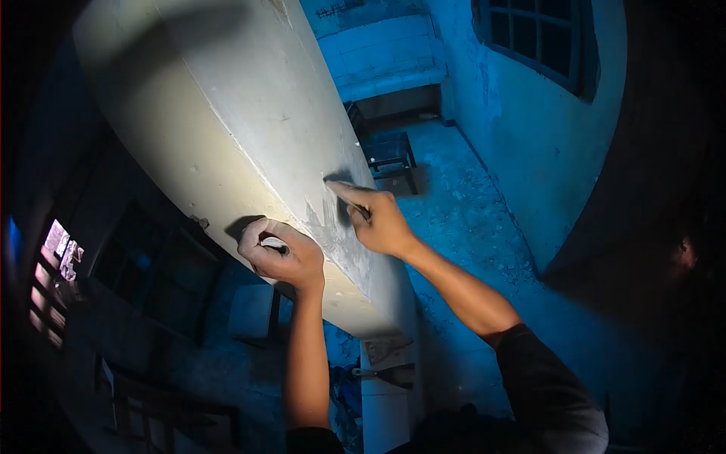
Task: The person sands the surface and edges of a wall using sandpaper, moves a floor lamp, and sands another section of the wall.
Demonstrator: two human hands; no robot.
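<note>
A pale, painted beam or wall edge [249, 98] runs diagonally in front of me, with rough grey patches [324, 219] along its corner. My left hand [283, 256] is curled closed against its left face, around a whitish lump [274, 243] that looks like putty; the fingers partly hide it. On the right face, my right hand [382, 221] presses an outstretched index fingertip to the surface near a small mark. Its other fingers are bent in around a thin dark-edged thing, mostly hidden. Whitish residue coats both hands.
A scraper [389, 374] lies on a pale ledge [382, 416] below the beam. Down on the blue-lit floor stand a dark stool [389, 151] and a pale boxy seat [253, 312]. A barred window [541, 34] is at upper right.
</note>
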